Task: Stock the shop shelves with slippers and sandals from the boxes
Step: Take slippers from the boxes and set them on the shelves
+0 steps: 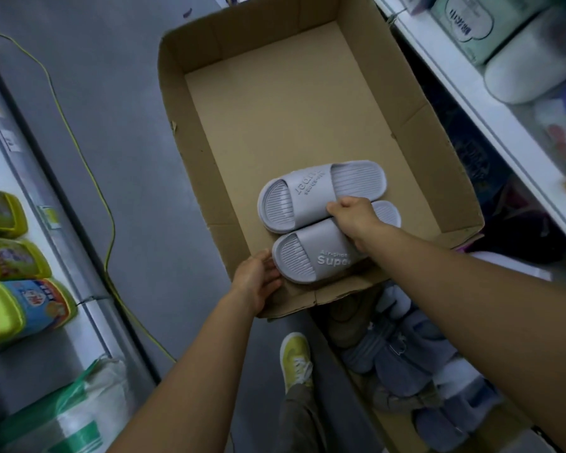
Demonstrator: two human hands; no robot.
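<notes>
Head view: person is reaching down into a cardboard box [209, 197] sitting on the aisle floor.
Slippers: two grey slippers, the last pair lying in the box near its close end, side by side and touching; far slipper [322, 191], near slipper [311, 253].
Right hand [353, 220]: grip is clenching over the strap of the near slipper, thumb reaching toward the edge of the far one.
Left hand [257, 282]: fingers are curling round the toe end of the near slipper at the box's low front wall; grip is grasping it loosely, judging by the pose.
Step in hand: lifting the pair out, probably for the shelf on the right [490, 125].
How to do it well: gather both slippers sole to sole before lifting, so one hand is carrying the pair; lift straight up over the box wall.
Risk: far slipper is barely being held, likely slipping if pulled by the near one alone.
Nearby: second box [406, 364] of darker slippers lying below right; yellow shoe [294, 358] on floor.
</notes>
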